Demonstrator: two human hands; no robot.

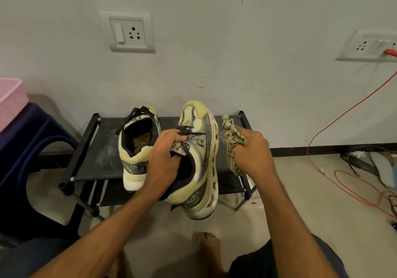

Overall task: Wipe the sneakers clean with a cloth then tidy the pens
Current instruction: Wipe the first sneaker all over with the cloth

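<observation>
Left hand (165, 159) grips the sneaker (200, 146) by its tongue, toe pointing away; right hand (251, 149), clutching the cloth (233, 140), sits just beside its sole.

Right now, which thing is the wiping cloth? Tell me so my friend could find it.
Find the low black shoe rack against the grey wall. Beside the sneaker lifted by the left hand, the right hand grips the cloth. It is crumpled, yellowish with dark marks, and floppy, not shaped like a shoe.
</observation>
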